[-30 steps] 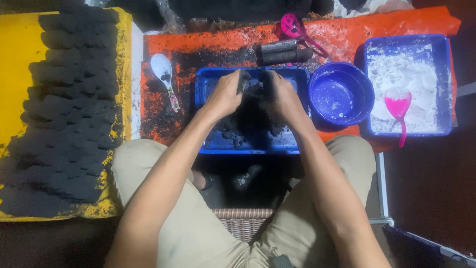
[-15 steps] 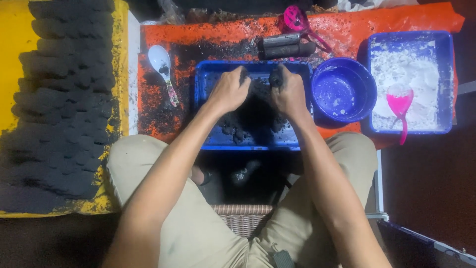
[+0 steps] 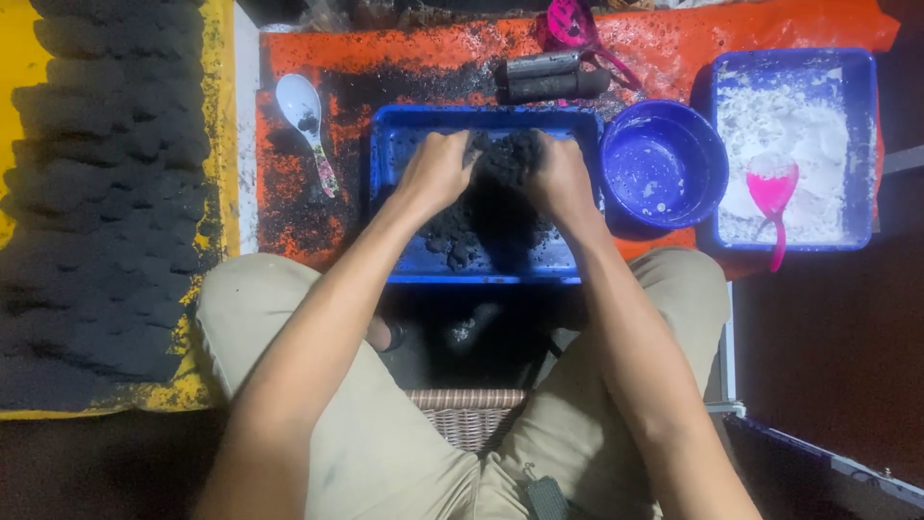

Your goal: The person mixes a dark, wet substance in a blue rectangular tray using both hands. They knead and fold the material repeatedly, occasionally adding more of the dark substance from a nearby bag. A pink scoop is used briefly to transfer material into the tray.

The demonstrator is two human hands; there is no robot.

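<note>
Both hands are in the blue tray (image 3: pixel 404 130), which lies on the orange sheet (image 3: pixel 289 207) in front of the person's knees. The left hand (image 3: pixel 438 171) and the right hand (image 3: pixel 558 178) are curled, fingers bent down, and they press into the black mass (image 3: pixel 505 154) from its two sides. The mass sits between them in the far half of the tray, and small black lumps (image 3: pixel 452 246) lie nearer to the person. How tight the fingers close I cannot tell, because the fingertips are buried in the mass.

Left of the tray lies a white spoon (image 3: pixel 300 104). Right of it stands a blue bowl (image 3: pixel 664 164), then a second tray with white powder (image 3: pixel 799 125) and a pink scoop (image 3: pixel 773 193). Behind the tray lie two dark cylinders (image 3: pixel 549 77). On the yellow sheet (image 3: pixel 19 67) far left are rows of black pieces (image 3: pixel 96 212).
</note>
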